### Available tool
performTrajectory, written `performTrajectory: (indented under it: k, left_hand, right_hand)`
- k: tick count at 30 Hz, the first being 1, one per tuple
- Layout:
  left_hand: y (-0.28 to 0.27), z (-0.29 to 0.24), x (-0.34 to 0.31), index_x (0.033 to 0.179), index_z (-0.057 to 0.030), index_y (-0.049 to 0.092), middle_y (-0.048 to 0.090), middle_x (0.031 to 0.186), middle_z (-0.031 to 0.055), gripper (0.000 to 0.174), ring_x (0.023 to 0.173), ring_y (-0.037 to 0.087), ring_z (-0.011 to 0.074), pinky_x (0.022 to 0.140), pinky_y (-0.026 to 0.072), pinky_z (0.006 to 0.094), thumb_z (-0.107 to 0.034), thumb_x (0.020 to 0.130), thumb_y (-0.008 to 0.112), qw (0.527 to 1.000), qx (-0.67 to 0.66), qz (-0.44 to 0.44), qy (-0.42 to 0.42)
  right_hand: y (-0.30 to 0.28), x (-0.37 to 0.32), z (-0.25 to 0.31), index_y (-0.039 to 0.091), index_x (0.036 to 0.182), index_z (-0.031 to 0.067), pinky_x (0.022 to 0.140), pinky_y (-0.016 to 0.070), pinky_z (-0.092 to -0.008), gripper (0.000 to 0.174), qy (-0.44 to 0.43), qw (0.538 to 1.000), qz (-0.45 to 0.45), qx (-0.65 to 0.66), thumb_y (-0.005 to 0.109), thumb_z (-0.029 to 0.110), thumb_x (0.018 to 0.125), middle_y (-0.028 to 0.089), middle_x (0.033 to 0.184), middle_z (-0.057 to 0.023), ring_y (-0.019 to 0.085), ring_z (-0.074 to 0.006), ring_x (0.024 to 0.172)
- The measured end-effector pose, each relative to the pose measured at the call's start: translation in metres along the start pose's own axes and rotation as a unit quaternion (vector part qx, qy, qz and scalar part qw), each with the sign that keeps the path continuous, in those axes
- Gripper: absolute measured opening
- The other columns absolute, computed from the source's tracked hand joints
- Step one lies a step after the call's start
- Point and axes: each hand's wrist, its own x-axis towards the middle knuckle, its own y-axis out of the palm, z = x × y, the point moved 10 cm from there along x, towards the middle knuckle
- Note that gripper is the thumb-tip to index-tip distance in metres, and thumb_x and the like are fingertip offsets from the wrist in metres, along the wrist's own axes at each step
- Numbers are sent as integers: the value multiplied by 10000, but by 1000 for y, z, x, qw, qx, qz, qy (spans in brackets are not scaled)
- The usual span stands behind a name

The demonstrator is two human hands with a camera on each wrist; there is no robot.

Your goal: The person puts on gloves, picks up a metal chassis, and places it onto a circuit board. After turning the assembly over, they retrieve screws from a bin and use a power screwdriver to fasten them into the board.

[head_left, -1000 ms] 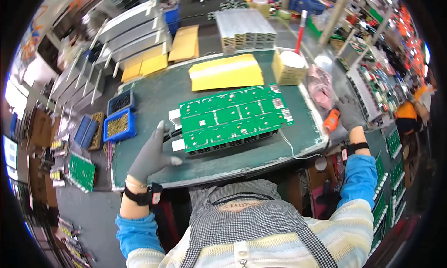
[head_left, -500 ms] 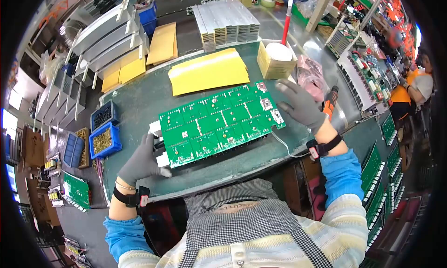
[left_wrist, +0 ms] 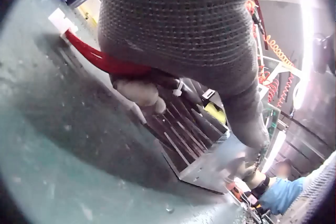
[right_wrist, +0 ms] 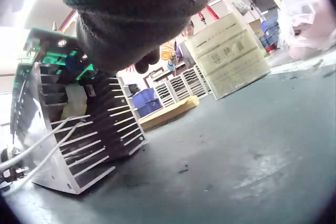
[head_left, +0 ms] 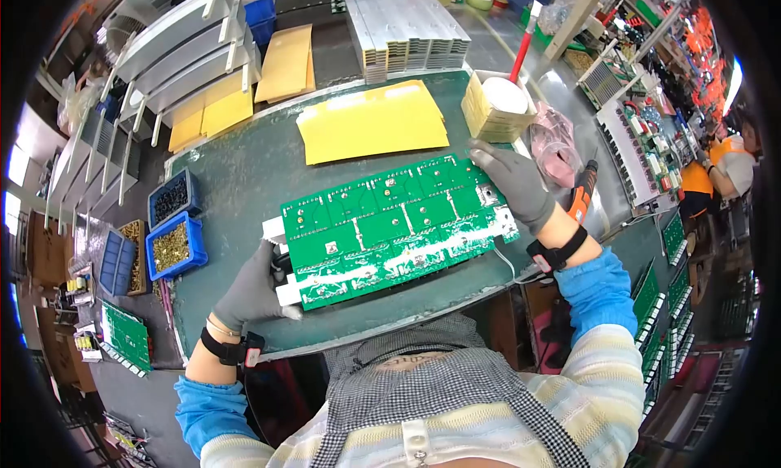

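A green circuit board [head_left: 390, 232] sits atop a finned metal heat sink [right_wrist: 86, 145] on the green-topped bench. At the assembly's left end, beside the white connectors [head_left: 288, 294], my gloved left hand [head_left: 248, 289] grips it, thumb toward the front. Red wires [left_wrist: 100, 58] run past that hand in the left wrist view, with the heat sink's fins just beyond. My gloved right hand [head_left: 517, 187] holds the far right corner, its fingers [right_wrist: 149, 61] reaching over to the far side. White wires [right_wrist: 39, 155] come out of the right end.
Behind the board lies a yellow sheet stack [head_left: 370, 122], with a cardboard box [head_left: 498, 110] to its right. An orange power screwdriver [head_left: 582, 193] lies past my right hand. Blue bins [head_left: 177, 244] of small parts stand at left. Metal profiles [head_left: 405, 30] are piled at the back.
My right hand has come from the orange screwdriver to the board's right corner. My left hand has closed in on the left end. The board has tilted slightly, with glare now along its front.
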Motion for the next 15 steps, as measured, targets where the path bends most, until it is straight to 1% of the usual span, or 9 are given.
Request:
performTrajectory:
  k: [3, 6, 7, 8, 9, 10, 11, 12, 15]
  left_hand:
    - [2, -33, -2, 1426, 17, 260, 518, 1311, 117, 1276, 1176, 500, 190, 996, 411, 342, -575, 489, 891, 995, -60, 19, 83]
    - [5, -13, -11, 1433, 24, 299, 471, 1385, 126, 1204, 1274, 433, 213, 1065, 341, 353, -713, 597, 755, 988, -124, 84, 30]
    - [15, 0, -22, 1425, 24, 343, 396, 1459, 142, 1124, 1336, 369, 245, 1104, 292, 385, -811, 704, 562, 971, -216, 93, -32]
    - [13, 5, -25, 1393, -21, 409, 577, 1213, 138, 1087, 1033, 593, 214, 880, 487, 343, -879, 727, 392, 963, -263, 8, -65]
    - [19, 15, -35, 1372, -49, 436, 582, 1020, 105, 1097, 787, 542, 162, 676, 453, 288, -909, 705, 296, 941, -312, 55, -119]
    - [26, 24, -45, 1351, -76, 462, 587, 827, 72, 1121, 541, 492, 111, 472, 419, 233, -938, 684, 200, 911, -360, 102, -173]
    - [34, 20, -50, 1326, -124, 477, 449, 638, 0, 1167, 397, 203, 50, 344, 158, 186, -970, 615, 102, 908, -343, 92, -222]
    - [37, 17, -52, 1341, -130, 464, 461, 648, 6, 1176, 397, 219, 50, 342, 163, 183, -973, 606, 100, 904, -345, 94, -235]
    - [34, 10, -53, 1414, -167, 394, 500, 682, 24, 1210, 395, 265, 45, 332, 165, 173, -981, 578, 75, 917, -302, 110, -235]
  right_hand:
    - [-24, 16, 1, 573, 1162, 49, 835, 526, -372, 344, 33, 997, 30, 69, 596, 91, 821, 652, 1141, -161, 655, -314, 962]
    - [-41, 14, -5, 622, 1112, 13, 731, 534, -321, 276, 53, 969, 51, 236, 645, 122, 859, 688, 951, -125, 678, -220, 823]
    - [-23, 0, -20, 627, 1109, 3, 680, 521, -295, 258, 161, 940, 147, 263, 631, 137, 889, 675, 886, -96, 655, -175, 760]
    - [-7, -22, -28, 632, 1106, -7, 629, 509, -270, 247, 264, 890, 243, 282, 617, 152, 919, 663, 822, -66, 632, -129, 696]
    - [-10, -27, -18, 618, 1145, -12, 554, 479, -241, 267, 273, 866, 201, 367, 587, 167, 949, 622, 745, -26, 577, -77, 615]
    - [-16, -29, -7, 609, 1179, -11, 658, 510, -245, 286, 285, 853, 223, 375, 585, 153, 946, 656, 871, -48, 616, -91, 750]
    - [-11, -43, -4, 597, 1206, -9, 744, 507, -261, 298, 327, 815, 210, 429, 575, 134, 946, 656, 967, -65, 612, -106, 853]
    - [-3, -58, -4, 584, 1233, -7, 830, 504, -278, 314, 366, 773, 196, 480, 565, 116, 945, 655, 1063, -81, 608, -121, 956]
    - [24, -82, 0, 542, 1299, 4, 994, 420, -320, 418, 342, 789, 233, 454, 615, 101, 900, 621, 1220, -74, 547, -165, 1129]
